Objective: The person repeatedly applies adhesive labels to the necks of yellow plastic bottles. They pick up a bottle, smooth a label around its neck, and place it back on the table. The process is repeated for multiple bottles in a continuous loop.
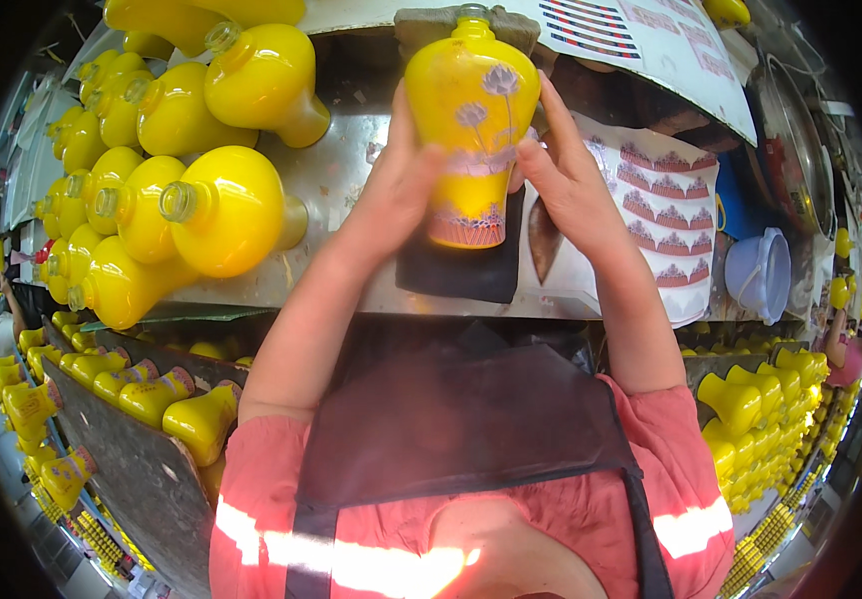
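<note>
gripping the decorated bottle (473,75) from both sides, the left hand (403,190) and the right hand (571,175) form a two-handed hold above the metal bench (271,285). the left palm faces the bottle's left side, with the fingers extended along the shoulder and the thumb near the front edge. the right hand is partly curled; its thumb bears on the front right edge and its fingers lie along the right shoulder. the spacing between the hands equals the width of the bottle body. the left thumb is blurred, so its exact contact point cannot be told.

the bottle is glossy yellow, with the neck directed away from the wearer and the base toward the wearer. purple flowers mark the body; a patterned reddish band encircles the base. a grey-brown block (419,28) is located behind the neck, and a dark pad (456,278) lies below the base.

to the left, plain yellow bottles (236,210) lie in rows on their sides, clear mouths exposed. to the right, a printed sheet (666,225) carries rows of reddish patterned bands. beyond it is a white board (721,95) bearing striped strips (591,28). a pale lilac bucket (766,272) stands beside the sheet. the wearer's dark apron (461,424) covers a coral shirt (271,459).
</note>
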The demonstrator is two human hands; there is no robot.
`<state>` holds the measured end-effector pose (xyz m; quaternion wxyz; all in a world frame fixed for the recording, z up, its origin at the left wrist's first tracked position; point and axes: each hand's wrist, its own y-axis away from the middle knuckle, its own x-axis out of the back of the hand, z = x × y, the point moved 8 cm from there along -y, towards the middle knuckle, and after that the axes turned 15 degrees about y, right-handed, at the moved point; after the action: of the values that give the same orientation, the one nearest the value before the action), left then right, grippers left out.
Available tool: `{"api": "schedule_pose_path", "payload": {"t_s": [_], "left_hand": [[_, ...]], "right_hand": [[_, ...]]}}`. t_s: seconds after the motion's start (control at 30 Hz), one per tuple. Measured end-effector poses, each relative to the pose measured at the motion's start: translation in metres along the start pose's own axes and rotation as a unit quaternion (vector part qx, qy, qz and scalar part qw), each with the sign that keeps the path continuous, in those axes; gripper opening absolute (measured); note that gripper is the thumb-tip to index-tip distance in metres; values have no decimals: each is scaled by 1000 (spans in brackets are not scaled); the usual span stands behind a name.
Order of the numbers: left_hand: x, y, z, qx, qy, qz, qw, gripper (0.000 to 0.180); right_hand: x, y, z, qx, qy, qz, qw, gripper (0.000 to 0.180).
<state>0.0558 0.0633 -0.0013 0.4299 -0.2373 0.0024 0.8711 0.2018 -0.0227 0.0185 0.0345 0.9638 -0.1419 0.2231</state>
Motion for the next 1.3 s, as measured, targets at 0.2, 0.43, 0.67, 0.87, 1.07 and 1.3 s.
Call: {"api": "schedule_pose_path", "payload": {"t_s": [0.2, 0.43, 0.67, 0.87, 1.07, 1.3], "left_hand": [[-2, -1, -2, 18, 15, 9, 1000, 78], [3, 2, -4, 45, 34, 1, 998, 84], [9, 2, -5, 64, 9, -18, 998, 92], [-2, 1, 4, 18, 81, 34, 996, 90], [4, -5, 22, -52, -135, 60, 988, 87], [-22, -18, 51, -205, -549, -1, 810, 68]], "right_hand": [[-6, 0, 3, -18, 52, 41, 998, 92], [-7, 1, 11, -13, 38, 35, 999, 100], [-2, 2, 2, -7, 43, 27, 999, 97], [5, -2, -10, 1, 30, 42, 999, 83], [6, -10, -12, -14, -6, 33, 999, 68], [13, -17, -21, -5, 73, 80, 994, 74]]}}
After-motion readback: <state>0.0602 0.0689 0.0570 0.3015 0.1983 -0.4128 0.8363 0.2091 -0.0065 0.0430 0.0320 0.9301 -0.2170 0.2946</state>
